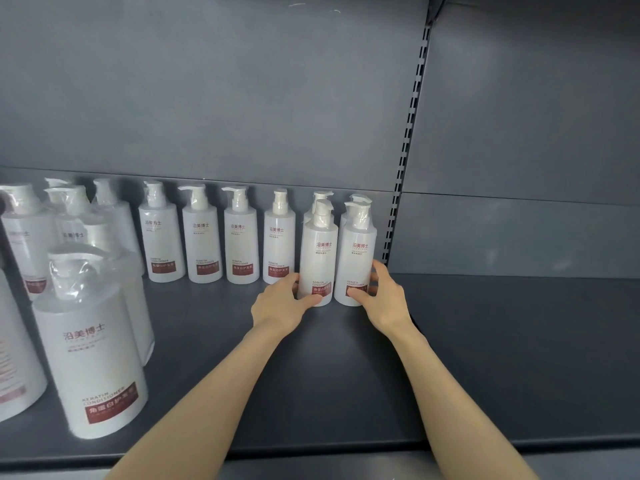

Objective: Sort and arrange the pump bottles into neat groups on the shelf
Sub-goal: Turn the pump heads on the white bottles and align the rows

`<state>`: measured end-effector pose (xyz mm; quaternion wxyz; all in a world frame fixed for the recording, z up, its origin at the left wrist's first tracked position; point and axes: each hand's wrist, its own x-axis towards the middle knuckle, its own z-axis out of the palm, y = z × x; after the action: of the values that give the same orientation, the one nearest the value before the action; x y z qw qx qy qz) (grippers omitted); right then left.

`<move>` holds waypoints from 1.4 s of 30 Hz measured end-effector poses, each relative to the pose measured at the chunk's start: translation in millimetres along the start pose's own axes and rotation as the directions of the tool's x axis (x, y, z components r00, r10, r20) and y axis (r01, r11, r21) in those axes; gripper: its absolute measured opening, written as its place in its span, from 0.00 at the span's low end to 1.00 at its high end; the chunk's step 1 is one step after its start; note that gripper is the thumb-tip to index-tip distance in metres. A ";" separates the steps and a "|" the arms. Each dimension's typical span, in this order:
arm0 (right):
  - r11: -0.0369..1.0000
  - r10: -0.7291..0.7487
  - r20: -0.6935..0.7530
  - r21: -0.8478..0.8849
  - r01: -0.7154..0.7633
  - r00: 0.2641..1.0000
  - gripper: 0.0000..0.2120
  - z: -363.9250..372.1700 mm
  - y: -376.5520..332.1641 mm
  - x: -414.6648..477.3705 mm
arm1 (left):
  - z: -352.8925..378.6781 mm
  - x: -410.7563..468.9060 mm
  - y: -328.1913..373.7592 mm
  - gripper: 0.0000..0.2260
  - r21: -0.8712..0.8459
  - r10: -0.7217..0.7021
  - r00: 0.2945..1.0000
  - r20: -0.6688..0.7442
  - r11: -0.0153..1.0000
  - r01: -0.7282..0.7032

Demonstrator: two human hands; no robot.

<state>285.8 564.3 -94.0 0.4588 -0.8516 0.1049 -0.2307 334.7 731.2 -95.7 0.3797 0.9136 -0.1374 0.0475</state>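
Observation:
White pump bottles with red labels stand on a dark grey shelf (pixel 485 341). My left hand (pixel 284 303) is wrapped around the base of one small bottle (pixel 318 251). My right hand (pixel 381 296) grips the base of the small bottle (pixel 356 254) beside it. Both bottles stand upright on the shelf, with two more small bottles partly hidden right behind them. A row of several small bottles (pixel 239 237) lines the back wall to the left. Larger bottles (pixel 93 344) are clustered at the far left.
The shelf's right half is bare dark metal. A slotted upright post (pixel 405 150) divides the back panel just right of the held bottles. The shelf's front edge (pixel 346 448) runs along the bottom of the view.

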 end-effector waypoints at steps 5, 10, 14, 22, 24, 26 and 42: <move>1.000 -0.003 -0.004 0.003 0.003 1.000 0.32 0.0 -0.8 -0.7 | -0.3 0.1 0.6 0.22 0.021 0.009 1.000 0.018 1.000 -0.009; 1.000 -0.017 -0.006 -0.003 0.017 1.000 0.31 -0.3 -1.0 -1.2 | 0.4 1.2 -1.0 0.22 0.022 0.016 1.000 0.027 1.000 -0.016; 1.000 -0.009 0.001 -0.008 0.009 1.000 0.31 -0.7 -2.1 -2.4 | 0.3 1.2 -1.7 0.23 0.028 0.007 0.999 0.037 1.000 -0.008; 0.994 0.046 0.024 -0.100 -0.044 0.999 0.29 -4.3 -12.8 -6.8 | -8.0 -7.2 1.7 0.19 0.020 0.012 0.997 0.072 1.000 -0.014; 0.985 0.072 0.037 -0.158 -0.065 0.997 0.26 -6.2 -16.3 -10.7 | -14.5 -13.0 2.0 0.19 -0.015 0.024 0.996 0.092 1.000 -0.022; 0.973 0.078 0.049 -0.222 -0.066 0.996 0.23 -9.6 -20.2 -17.5 | -21.3 -23.4 -0.3 0.19 -0.018 0.055 0.992 0.112 0.998 -0.054; 0.864 -0.196 0.318 -0.391 0.317 0.928 0.21 22.8 -99.3 -97.1 | -124.6 -172.7 -46.2 0.16 0.488 0.542 0.829 -0.139 0.766 -0.419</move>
<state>209.0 674.2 -51.2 0.2316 -0.9618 -0.0243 -0.1436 184.7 887.5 -72.1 0.1548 0.8924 -0.3010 0.2985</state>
